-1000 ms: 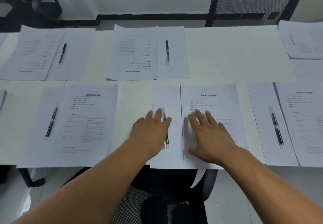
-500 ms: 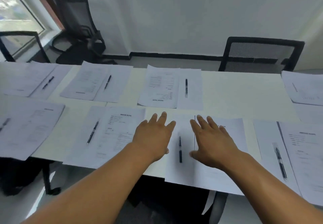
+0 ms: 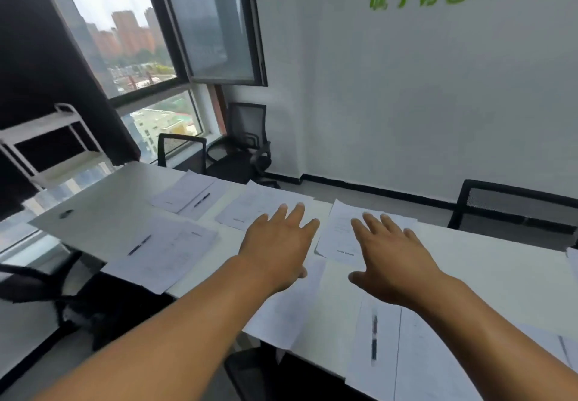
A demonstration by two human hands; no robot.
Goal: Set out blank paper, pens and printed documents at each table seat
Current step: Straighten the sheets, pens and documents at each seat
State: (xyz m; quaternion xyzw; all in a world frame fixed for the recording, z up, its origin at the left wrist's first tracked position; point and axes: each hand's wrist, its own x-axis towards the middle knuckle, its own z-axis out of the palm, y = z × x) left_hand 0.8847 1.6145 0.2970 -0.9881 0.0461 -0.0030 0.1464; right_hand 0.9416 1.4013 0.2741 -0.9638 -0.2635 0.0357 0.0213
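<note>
Both my hands hover above the white table [image 3: 500,263], palms down, fingers straight and spread, holding nothing. My left hand [image 3: 278,247] is over the table's middle; my right hand [image 3: 387,257] is beside it. Below my right wrist a black pen [image 3: 374,335] lies on a blank sheet [image 3: 372,369] next to a printed document [image 3: 438,369]. A printed document [image 3: 337,241] lies across the table between my hands. Further left are another set of sheets [image 3: 169,250] with a pen [image 3: 139,245] and a far set with a pen [image 3: 201,200].
Black mesh chairs stand at the far side [image 3: 513,210], by the window [image 3: 181,150] and in the corner [image 3: 244,147]. A white shelf trolley [image 3: 53,147] stands at the left by the window. A dark chair [image 3: 40,288] sits at the near left.
My hands have lifted off the sheets and pen in front of me. The view has swung up and to the left, bringing in the window and the wall.
</note>
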